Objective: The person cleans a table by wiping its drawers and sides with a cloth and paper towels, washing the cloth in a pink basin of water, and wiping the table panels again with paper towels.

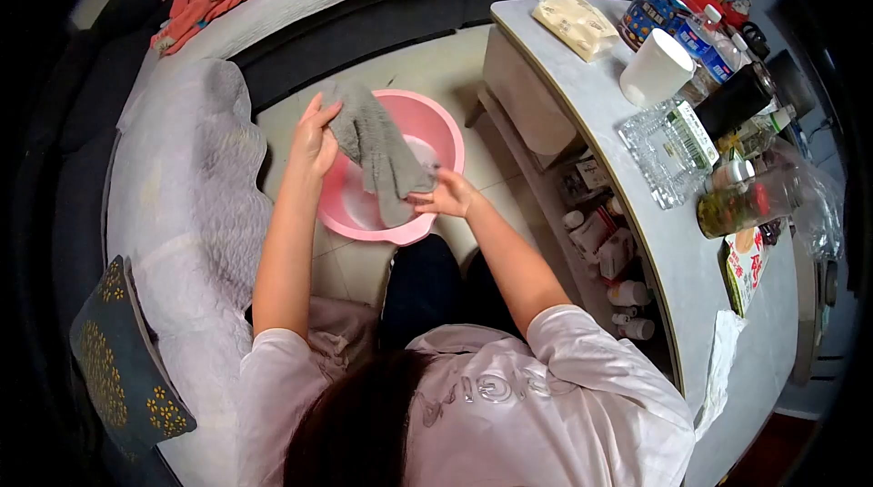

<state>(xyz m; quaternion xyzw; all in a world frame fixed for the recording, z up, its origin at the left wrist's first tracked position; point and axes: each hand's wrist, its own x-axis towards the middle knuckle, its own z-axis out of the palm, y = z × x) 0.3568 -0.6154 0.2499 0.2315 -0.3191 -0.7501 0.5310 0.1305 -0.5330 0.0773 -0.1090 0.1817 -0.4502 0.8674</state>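
Observation:
A grey towel [368, 137] hangs stretched at a slant over a pink plastic basin [445, 128]. My left hand [316, 137] grips its upper end, thumb and fingers closed at the cloth's edge. Lower down and to the right, my right hand [446, 195] has the other end of the towel between thumb and fingers, somewhat blurred. The basin stands on the tiled floor just in front of my knees, and the towel hides part of its inside.
A quilt-covered sofa [186, 178] runs along the left and back, with a dark cushion [127, 360] on it. To the right stands a grey table [618, 96] holding a tissue pack [576, 25], a white cup [657, 68], a clear plastic box [664, 155] and several bottles.

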